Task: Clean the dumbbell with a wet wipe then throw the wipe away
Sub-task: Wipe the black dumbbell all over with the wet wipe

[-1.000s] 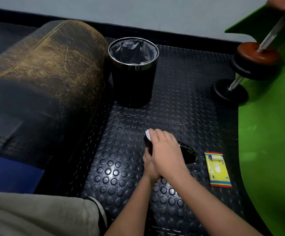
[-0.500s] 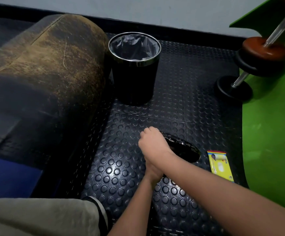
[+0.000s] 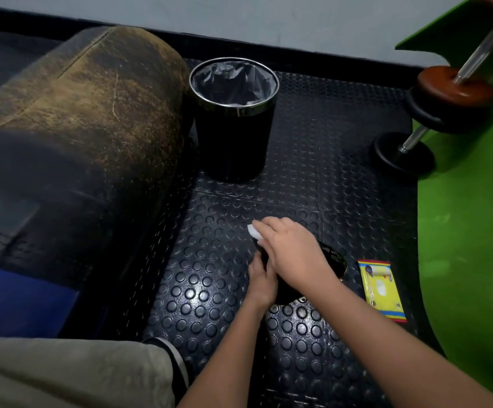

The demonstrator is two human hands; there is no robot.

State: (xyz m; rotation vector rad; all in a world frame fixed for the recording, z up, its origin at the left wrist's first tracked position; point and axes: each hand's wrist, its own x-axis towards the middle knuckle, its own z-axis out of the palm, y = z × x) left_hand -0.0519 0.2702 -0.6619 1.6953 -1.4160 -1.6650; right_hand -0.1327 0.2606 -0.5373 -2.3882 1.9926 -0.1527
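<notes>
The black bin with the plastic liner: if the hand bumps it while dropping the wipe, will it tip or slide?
The tall black round bin with shiny metal rim looks narrow-based, so a high bump might tip it. It seems empty, probably light. The studded black rubber floor likely resists sliding.

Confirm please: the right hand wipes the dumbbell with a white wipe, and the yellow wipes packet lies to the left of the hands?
Not quite. The head view shows the yellow wipes packet lying to the right of the hands, beside the green mat. The right hand does wipe the dumbbell with a white wipe.
</notes>
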